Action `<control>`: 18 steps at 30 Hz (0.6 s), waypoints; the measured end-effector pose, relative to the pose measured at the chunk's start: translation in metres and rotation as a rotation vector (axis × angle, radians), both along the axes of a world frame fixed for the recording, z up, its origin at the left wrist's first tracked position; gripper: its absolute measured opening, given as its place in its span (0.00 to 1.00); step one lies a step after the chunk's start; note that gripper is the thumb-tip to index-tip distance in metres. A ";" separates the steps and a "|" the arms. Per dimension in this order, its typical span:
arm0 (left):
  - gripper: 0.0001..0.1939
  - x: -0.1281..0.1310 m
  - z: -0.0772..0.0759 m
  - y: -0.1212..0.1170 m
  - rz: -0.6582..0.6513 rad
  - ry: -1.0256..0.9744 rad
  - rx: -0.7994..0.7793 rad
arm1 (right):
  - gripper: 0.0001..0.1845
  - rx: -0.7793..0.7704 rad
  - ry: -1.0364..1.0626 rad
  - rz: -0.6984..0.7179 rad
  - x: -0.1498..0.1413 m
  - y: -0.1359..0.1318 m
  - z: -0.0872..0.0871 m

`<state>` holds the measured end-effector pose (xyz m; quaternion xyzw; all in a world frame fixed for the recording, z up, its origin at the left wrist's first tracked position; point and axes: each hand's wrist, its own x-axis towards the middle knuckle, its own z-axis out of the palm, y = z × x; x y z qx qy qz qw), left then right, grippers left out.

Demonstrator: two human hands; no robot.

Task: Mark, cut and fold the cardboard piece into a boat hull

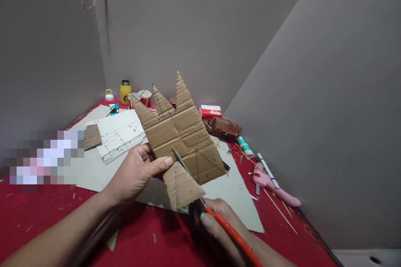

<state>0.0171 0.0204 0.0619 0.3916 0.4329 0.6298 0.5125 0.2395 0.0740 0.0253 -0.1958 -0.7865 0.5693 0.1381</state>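
My left hand (136, 173) pinches a piece of brown cardboard (180, 131) at its lower left edge, thumb on top. Three pointed spikes stand up along the cardboard's far edge, and pencil lines mark its surface. In my right hand (219, 221) is a pair of scissors (238, 238) with orange handles. One blade lies over the cardboard, in a cut near my left thumb. A flap of cardboard (181, 187) hangs at an angle below the cut, over part of the scissors. The lower blade is hidden behind the cardboard.
White boards (238, 200) lie on the red table cover (138, 233). At right are a pink glue gun (266, 179), a green-white bottle (244, 147) and thin sticks. Behind stand a yellow bottle (125, 91) and paper cups (145, 97). Grey walls enclose the table.
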 end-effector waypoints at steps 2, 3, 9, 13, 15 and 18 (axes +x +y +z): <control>0.16 0.000 0.000 0.000 0.012 -0.001 0.003 | 0.27 0.007 -0.007 0.011 -0.001 0.001 -0.002; 0.16 0.000 0.000 0.000 0.018 -0.007 0.006 | 0.27 0.020 -0.009 0.018 -0.001 0.001 -0.003; 0.18 -0.002 0.003 0.001 0.092 -0.093 0.042 | 0.28 0.115 0.029 0.094 -0.005 0.006 0.009; 0.22 -0.009 0.010 0.004 0.319 -0.182 0.135 | 0.28 0.121 -0.035 0.097 0.001 0.010 0.011; 0.24 -0.012 0.014 0.005 0.412 -0.196 0.178 | 0.28 0.134 -0.054 0.089 0.004 0.012 0.007; 0.23 -0.015 0.016 0.007 0.491 -0.219 0.216 | 0.28 0.140 -0.026 0.063 0.007 0.014 0.002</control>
